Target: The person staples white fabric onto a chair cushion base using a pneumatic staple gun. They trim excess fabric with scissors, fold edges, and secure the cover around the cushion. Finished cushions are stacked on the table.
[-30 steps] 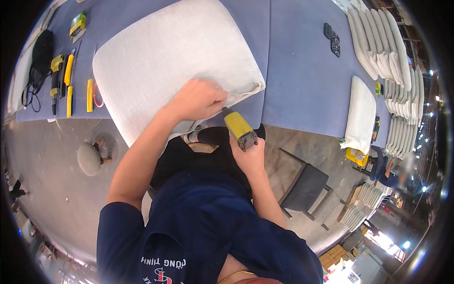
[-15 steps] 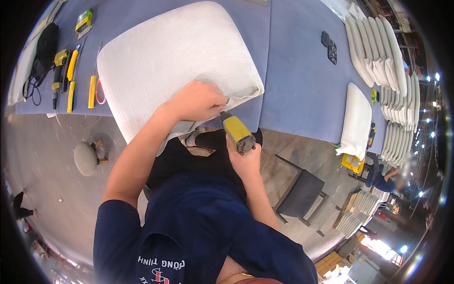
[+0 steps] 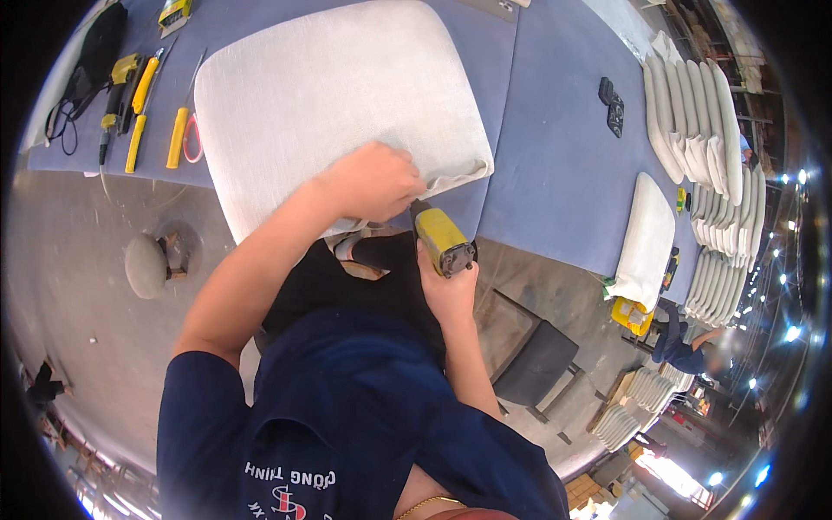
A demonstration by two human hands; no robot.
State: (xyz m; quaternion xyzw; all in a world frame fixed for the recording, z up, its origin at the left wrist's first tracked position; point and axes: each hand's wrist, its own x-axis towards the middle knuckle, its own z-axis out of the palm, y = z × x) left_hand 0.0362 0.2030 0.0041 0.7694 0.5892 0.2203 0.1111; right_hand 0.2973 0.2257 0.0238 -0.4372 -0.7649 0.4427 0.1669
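A large off-white upholstered seat cushion (image 3: pixel 321 87) lies on the blue-covered table with its near edge toward me. My left hand (image 3: pixel 377 182) is closed at that edge, pinching a fold of the loose cover fabric. Below it, my right hand (image 3: pixel 449 286) is wrapped around a yellow staple gun (image 3: pixel 442 234). The gun's dark nose points up at the cushion edge, close beside my left fingers. Exactly where the nose meets the fabric is hidden. To the right of my left hand, the fabric edge hangs loose and wrinkled.
Left on the table are several yellow-handled tools (image 3: pixel 179 139) and another yellow air tool (image 3: pixel 121 74). Stacked cushions (image 3: pixel 693 121) and a single cushion (image 3: pixel 646 234) are at right. A round stool (image 3: pixel 146 267) and dark chair (image 3: pixel 537 364) stand on the floor. Another person (image 3: pixel 685 347) is farther right.
The whole view has shifted slightly, so the table and its things sit a little differently. My left hand and the staple gun stay together at the cushion edge.
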